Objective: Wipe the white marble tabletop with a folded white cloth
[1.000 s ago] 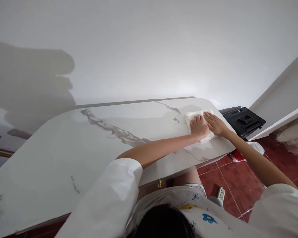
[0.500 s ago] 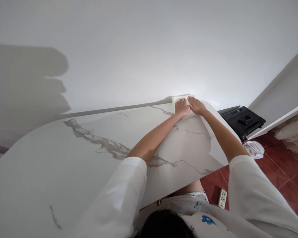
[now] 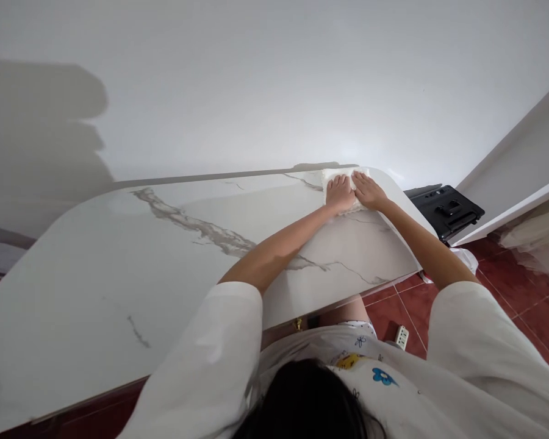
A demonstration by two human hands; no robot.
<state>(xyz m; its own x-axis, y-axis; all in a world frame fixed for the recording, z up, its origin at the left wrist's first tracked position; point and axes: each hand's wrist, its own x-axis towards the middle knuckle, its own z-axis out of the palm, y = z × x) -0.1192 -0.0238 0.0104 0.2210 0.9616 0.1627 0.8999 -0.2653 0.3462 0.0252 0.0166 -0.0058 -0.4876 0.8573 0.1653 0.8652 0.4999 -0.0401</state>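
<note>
Cloth (image 3: 330, 174) nearer wall (image 3: 256, 85) vs 1s ago, L hand (image 3: 340, 193), R hand (image 3: 368, 191) spread flat atop

The one camera sits on the person's black-haired head (image 3: 308, 399). It looks forward and down, from close above the long, white, grey-streaked bench (image 3: 96, 262).

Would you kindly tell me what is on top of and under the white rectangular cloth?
The left hand and right hand rest on the white cloth. Under it is the white, grey-veined tabletop; the patch directly beneath is covered and cannot be seen.
</note>
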